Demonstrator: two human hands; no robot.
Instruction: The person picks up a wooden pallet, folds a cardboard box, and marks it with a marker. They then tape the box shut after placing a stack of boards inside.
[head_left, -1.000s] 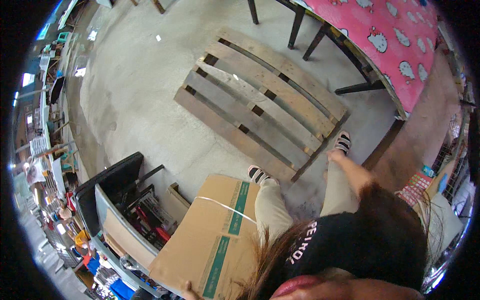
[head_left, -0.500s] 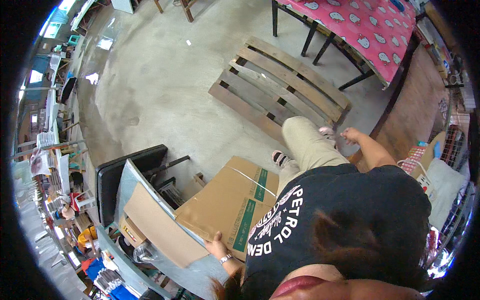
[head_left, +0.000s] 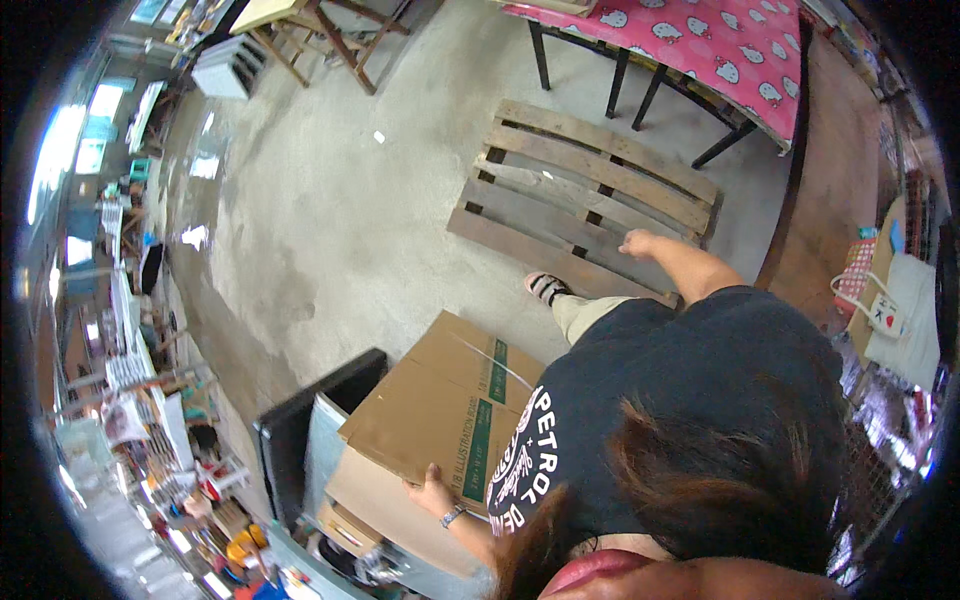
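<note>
A large flat cardboard box (head_left: 410,405) with green printed labels and a pale strap around it is tucked against my left side. My left hand (head_left: 433,494), a metal-banded watch on its wrist, grips the box's lower edge; the fingers under the box are partly hidden. My right arm reaches forward over the near side of a wooden pallet (head_left: 540,250) on the floor. At its end my right hand (head_left: 637,243) is loosely closed with nothing visible in it. One sandalled foot (head_left: 547,287) shows on the floor between box and pallet.
Beyond the pallet stands a black-legged table with a pink patterned cloth (head_left: 690,50). Close by the box are a black-edged panel (head_left: 275,470) and a brown cardboard sheet (head_left: 375,490). A wooden-legged table (head_left: 335,50) is at the far left. A white-handled bag (head_left: 885,318) lies right.
My right hand has swung forward and left over the pallet's edge. The box stays in my left hand. The surroundings have shifted in view, and only one foot shows now.
</note>
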